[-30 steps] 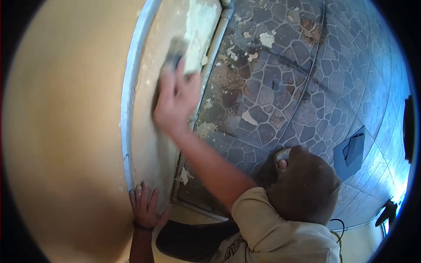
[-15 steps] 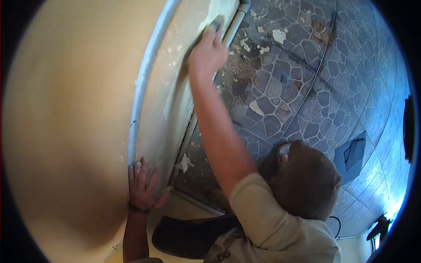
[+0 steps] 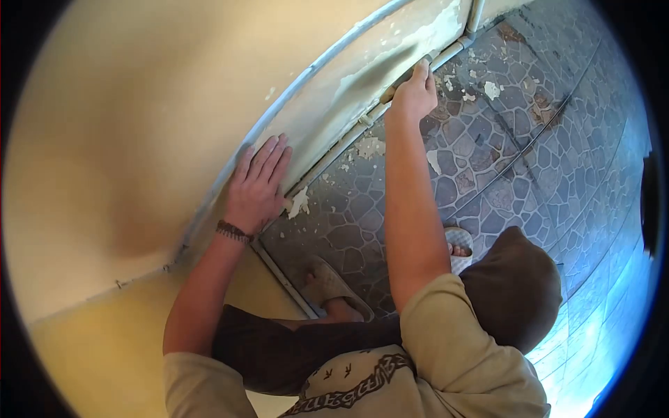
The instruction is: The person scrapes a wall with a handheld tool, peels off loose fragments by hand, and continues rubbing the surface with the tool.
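My right hand (image 3: 412, 97) is wrapped around a scraper (image 3: 388, 93), low against the wall's peeling strip (image 3: 401, 52). The end of its brown handle sticks out behind my fist, and its far end by the fingertips touches or almost touches the wall; the blade is mostly hidden. My left hand (image 3: 256, 184) lies flat on the wall below the raised trim (image 3: 279, 104), fingers outstretched and holding nothing. Bare pale patches show on the strip where paint has come off.
A pipe (image 3: 341, 143) runs along the wall's foot and turns up at a corner. Paint flakes (image 3: 492, 90) litter the stone-patterned floor (image 3: 481, 160). My sandalled feet, one in a sandal (image 3: 341, 289), are close to the wall. A yellow side wall (image 3: 90, 341) meets this one at lower left.
My view has turned, so the wall now slants to the right. My left hand has slid up along the wall. My right hand, still gripping the scraper, is nearer the pipe.
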Tool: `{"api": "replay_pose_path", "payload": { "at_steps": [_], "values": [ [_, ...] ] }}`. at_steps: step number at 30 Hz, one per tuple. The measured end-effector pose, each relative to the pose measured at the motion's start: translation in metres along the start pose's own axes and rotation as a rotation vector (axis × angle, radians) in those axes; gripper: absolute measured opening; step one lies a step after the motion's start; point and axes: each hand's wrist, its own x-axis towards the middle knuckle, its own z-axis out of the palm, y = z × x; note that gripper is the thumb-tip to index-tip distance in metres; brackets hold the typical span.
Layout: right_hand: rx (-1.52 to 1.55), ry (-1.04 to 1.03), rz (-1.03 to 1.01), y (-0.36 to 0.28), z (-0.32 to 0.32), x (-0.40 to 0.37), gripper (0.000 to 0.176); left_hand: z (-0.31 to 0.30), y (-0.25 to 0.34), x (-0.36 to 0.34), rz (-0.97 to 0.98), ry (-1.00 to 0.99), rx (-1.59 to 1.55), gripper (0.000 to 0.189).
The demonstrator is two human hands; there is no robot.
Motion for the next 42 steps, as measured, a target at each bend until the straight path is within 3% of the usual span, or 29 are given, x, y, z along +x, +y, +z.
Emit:
{"api": "replay_pose_path", "payload": {
  "at_steps": [1,5,10,16,21,26,30,33,36,39,42],
  "values": [
    [-0.001,-0.041,-0.026,-0.012,0.001,-0.025,0.046,0.011,0.002,-0.007,-0.018,-0.006,0.015,0.067],
    [0.089,-0.06,0.239,0.019,-0.024,-0.047,0.041,0.051,0.005,-0.033,0.017,-0.051,0.124,0.067],
    [0.234,-0.245,0.488,0.06,-0.067,-0.058,0.034,0.071,0.001,-0.059,0.044,-0.038,0.071,0.065],
    [0.072,-0.462,0.675,0.063,-0.105,-0.09,0.04,0.07,0.009,0.001,0.057,0.099,0.165,0.063],
    [-0.081,-0.443,0.577,0.051,-0.112,-0.088,0.04,0.06,0.014,0.074,0.097,0.225,0.369,0.062],
    [-0.257,-0.423,0.403,0.034,-0.109,-0.082,0.043,0.075,0.01,0.035,0.144,0.097,0.454,0.063],
    [-0.251,-0.599,0.511,0.043,-0.1,-0.073,0.044,0.088,0.004,-0.005,0.082,0.112,0.235,0.061],
    [-0.211,-0.709,0.623,0.049,-0.104,-0.078,0.046,0.087,0.017,0.007,-0.028,0.149,0.067,0.061],
    [-0.204,-0.697,0.696,0.044,-0.118,-0.082,0.048,0.08,0.023,0.043,-0.029,0.214,0.079,0.061],
    [-0.244,-0.709,0.694,0.027,-0.126,-0.082,0.05,0.077,0.024,0.073,-0.005,0.301,0.308,0.062],
    [-0.27,-0.775,0.682,0.004,-0.12,-0.077,0.052,0.074,0.022,0.072,0.043,0.259,0.323,0.061]
  ]
}}
